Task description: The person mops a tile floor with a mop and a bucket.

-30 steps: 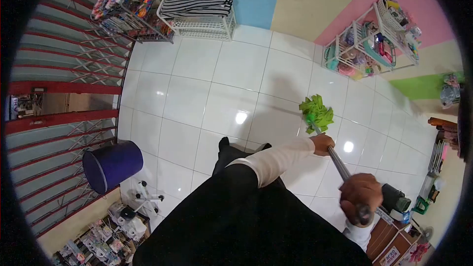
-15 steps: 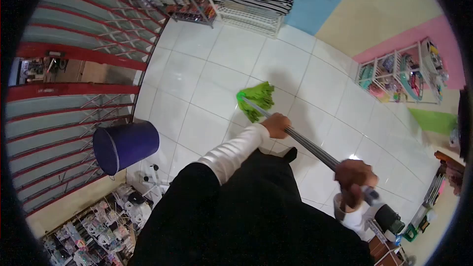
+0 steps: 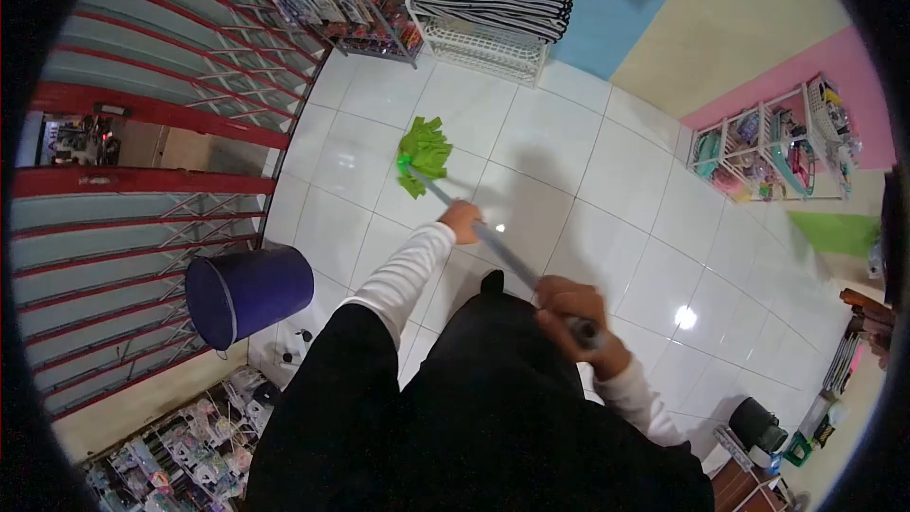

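A mop with a bright green head [image 3: 423, 155] and a grey metal handle [image 3: 502, 251] rests on the white tiled floor [image 3: 607, 180] ahead of me. My left hand [image 3: 462, 221] grips the handle partway down, arm in a white sleeve stretched forward. My right hand [image 3: 573, 315] is closed around the handle's upper end, near my body. The mop head lies toward the red folding gate side of the room.
A dark blue bucket [image 3: 248, 290] stands at the left by the red folding gate [image 3: 142, 114]. A white rack with striped cloth [image 3: 488, 14] is at the back, merchandise shelves [image 3: 773, 137] at the right and more goods [image 3: 190, 446] at lower left.
The mop head has swept from the right side of the floor to the left, toward the gate. Both hands moved left with the handle, and my view turned the same way.
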The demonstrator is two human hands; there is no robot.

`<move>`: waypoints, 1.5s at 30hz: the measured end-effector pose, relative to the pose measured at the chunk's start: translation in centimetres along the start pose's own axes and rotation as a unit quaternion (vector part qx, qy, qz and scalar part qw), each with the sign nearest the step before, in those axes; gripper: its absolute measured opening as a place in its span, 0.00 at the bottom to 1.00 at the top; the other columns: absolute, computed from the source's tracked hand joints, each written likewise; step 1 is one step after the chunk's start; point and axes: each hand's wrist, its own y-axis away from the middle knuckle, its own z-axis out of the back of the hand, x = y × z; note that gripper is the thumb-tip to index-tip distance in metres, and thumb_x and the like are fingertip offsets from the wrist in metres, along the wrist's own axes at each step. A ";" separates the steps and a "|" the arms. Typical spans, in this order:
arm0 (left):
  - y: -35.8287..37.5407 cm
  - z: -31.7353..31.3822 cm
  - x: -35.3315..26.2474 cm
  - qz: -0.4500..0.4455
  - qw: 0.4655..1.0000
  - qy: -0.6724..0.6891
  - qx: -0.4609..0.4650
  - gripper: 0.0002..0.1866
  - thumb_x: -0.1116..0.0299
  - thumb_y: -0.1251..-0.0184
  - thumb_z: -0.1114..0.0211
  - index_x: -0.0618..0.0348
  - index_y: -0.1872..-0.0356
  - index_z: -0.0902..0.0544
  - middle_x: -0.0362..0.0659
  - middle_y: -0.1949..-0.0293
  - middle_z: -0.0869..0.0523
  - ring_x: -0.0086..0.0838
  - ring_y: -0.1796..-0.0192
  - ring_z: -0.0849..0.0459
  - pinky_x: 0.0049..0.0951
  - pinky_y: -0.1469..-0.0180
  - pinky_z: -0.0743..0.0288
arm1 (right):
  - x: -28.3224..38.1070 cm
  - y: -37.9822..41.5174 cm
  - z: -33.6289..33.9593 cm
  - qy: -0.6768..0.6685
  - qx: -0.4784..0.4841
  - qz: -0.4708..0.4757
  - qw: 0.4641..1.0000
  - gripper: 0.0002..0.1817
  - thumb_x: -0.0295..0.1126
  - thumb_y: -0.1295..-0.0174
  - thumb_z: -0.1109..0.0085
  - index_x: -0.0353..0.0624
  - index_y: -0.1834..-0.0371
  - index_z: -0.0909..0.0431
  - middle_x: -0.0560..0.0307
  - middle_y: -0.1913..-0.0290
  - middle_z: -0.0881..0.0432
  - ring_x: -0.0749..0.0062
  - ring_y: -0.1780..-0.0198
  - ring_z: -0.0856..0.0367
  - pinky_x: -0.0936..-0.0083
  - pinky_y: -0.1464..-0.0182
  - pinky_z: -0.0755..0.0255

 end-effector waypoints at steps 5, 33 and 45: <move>-5.1 -2.8 -15.0 -0.146 0.989 0.028 0.025 0.07 0.65 0.63 0.39 0.58 0.86 0.23 0.52 0.81 0.22 0.47 0.71 0.21 0.44 0.59 0.29 | 10.8 2.7 7.4 0.103 -0.089 -0.105 0.985 0.08 0.24 0.53 0.44 0.34 0.84 0.31 0.51 0.82 0.29 0.63 0.78 0.29 0.70 0.64 0.31; -14.8 0.6 -25.5 -0.223 0.961 0.104 0.124 0.09 0.67 0.59 0.43 0.60 0.88 0.27 0.53 0.83 0.24 0.49 0.77 0.24 0.44 0.72 0.32 | 13.7 -2.9 15.0 -0.013 0.078 0.091 0.993 0.18 0.38 0.54 0.46 0.41 0.95 0.35 0.56 0.90 0.35 0.65 0.89 0.30 0.72 0.85 0.32; -14.2 14.9 8.8 -0.160 0.985 0.035 -0.053 0.07 0.69 0.60 0.34 0.56 0.78 0.22 0.46 0.73 0.21 0.42 0.64 0.23 0.38 0.60 0.30 | -2.4 -20.4 2.0 -0.023 0.084 0.079 0.993 0.10 0.33 0.58 0.52 0.38 0.88 0.35 0.48 0.80 0.32 0.53 0.74 0.30 0.62 0.69 0.37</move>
